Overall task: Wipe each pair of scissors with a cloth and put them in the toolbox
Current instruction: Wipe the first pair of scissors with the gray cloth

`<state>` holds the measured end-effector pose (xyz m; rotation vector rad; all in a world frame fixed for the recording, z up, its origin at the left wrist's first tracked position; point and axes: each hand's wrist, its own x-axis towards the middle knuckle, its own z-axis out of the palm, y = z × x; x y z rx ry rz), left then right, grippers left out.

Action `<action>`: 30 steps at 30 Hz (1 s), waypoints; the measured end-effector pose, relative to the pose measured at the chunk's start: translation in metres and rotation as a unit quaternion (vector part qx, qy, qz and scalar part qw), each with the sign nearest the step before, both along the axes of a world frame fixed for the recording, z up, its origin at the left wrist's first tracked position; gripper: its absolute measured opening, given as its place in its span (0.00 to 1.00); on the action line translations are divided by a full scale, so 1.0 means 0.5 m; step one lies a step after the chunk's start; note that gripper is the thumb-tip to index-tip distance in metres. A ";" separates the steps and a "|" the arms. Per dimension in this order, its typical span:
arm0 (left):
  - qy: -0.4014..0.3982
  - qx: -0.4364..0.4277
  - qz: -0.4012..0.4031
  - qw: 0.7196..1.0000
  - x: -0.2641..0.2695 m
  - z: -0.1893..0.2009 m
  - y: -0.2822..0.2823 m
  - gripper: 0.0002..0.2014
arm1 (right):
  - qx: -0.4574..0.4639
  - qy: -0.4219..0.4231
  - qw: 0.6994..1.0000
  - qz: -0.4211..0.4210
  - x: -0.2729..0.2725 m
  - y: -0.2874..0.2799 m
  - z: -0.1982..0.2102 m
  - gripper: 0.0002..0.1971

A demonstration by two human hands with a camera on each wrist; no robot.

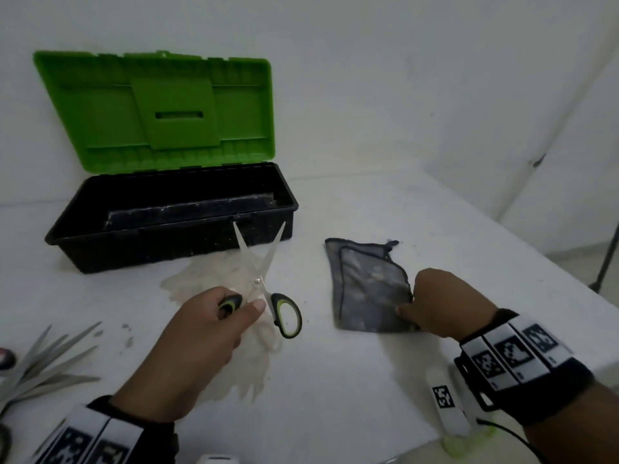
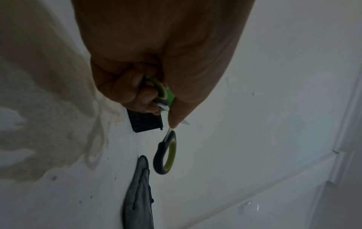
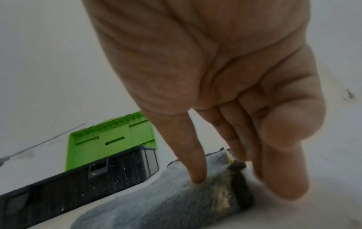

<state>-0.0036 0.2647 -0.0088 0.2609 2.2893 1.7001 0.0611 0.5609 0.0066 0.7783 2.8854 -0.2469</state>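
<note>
A black plastic toolbox [image 1: 174,236] with a bright green hinged lid [image 1: 160,108] stands open on the white tabletop [image 1: 335,380], at about ten o'clock from the middle of the head view. The lid leans back toward the white wall. Inside the black tub only a dark, speckled floor shows; no scissors or other tool can be made out in it, though its near wall hides part of the inside.

The left hand [image 1: 197,333] holds a pair of steel scissors with black and lime-green handles [image 1: 264,283] just in front of the toolbox, at about six o'clock from it. The fingers are curled round one handle loop and the thumb lies across near the pivot; the other loop hangs free at three o'clock from the hand. The blades are spread in a V, their tips pointing to twelve o'clock and overlapping the tub's near wall in the head view. Beneath the hand a pale beige stain [image 1: 234,329] spreads over the table.

A folded dark grey cloth [image 1: 365,286], soiled and edged with darker stitching, lies flat at three o'clock from the scissors, well apart from them. The right hand [image 1: 442,303] is at the cloth's right edge, fingers reaching down: the forefinger presses into the nap and the thumb sits at the edge, pinching the edge between them.

At nine o'clock, by the left border, a fan of bare metal blades [image 1: 50,360] lies on the table.
</note>
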 end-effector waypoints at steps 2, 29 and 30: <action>0.005 -0.003 0.000 1.000 0.002 0.000 0.006 0.22 | -0.046 -0.006 0.999 -0.006 -0.003 0.006 0.000 0.14; 0.202 -0.122 0.108 0.966 0.040 0.081 -0.112 0.16 | -0.374 0.468 0.766 0.234 -0.029 -0.320 0.061 0.07; 0.199 -0.126 0.110 0.966 0.040 0.080 -0.115 0.16 | -0.351 0.475 0.770 0.243 -0.031 -0.330 0.059 0.07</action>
